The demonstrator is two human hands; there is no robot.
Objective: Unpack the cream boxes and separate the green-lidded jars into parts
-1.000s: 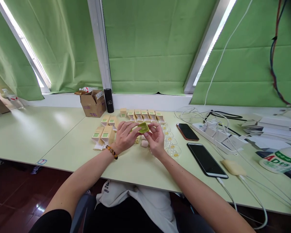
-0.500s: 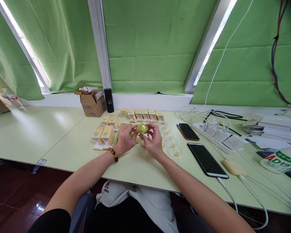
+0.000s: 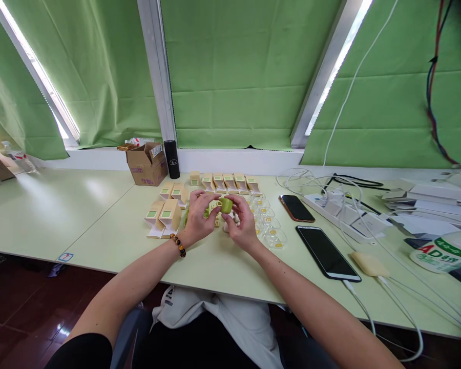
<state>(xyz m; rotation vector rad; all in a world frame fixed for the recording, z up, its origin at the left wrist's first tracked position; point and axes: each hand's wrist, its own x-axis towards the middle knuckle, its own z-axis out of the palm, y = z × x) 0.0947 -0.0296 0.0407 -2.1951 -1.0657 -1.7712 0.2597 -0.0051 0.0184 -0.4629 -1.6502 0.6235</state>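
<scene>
Over the middle of the table, my two hands hold a small, glossy green rounded case (image 3: 226,205) between them. My left hand (image 3: 202,215) pinches it from the left, near a pale loop at its side. From the right, the fingertips of my right hand (image 3: 241,220) grip its other edge. More green pieces (image 3: 206,212) show partly behind my left fingers. Right of my right hand lie several clear plastic shells (image 3: 271,221) with yellow spots. To the left stand open cream boxes (image 3: 171,214) with green labels. What lies under my hands is mostly hidden.
More cream boxes (image 3: 230,182) form a row at the back. A cardboard carton (image 3: 148,166) and a black cylinder (image 3: 172,160) stand back left. Two phones lie to the right, the nearer one (image 3: 328,252) plugged in, beside a power strip (image 3: 348,218), loose cables and a white bottle (image 3: 443,252).
The green case has been turned between my fingers, so its side and loop now show instead of its broad face. My hands stay in nearly the same place.
</scene>
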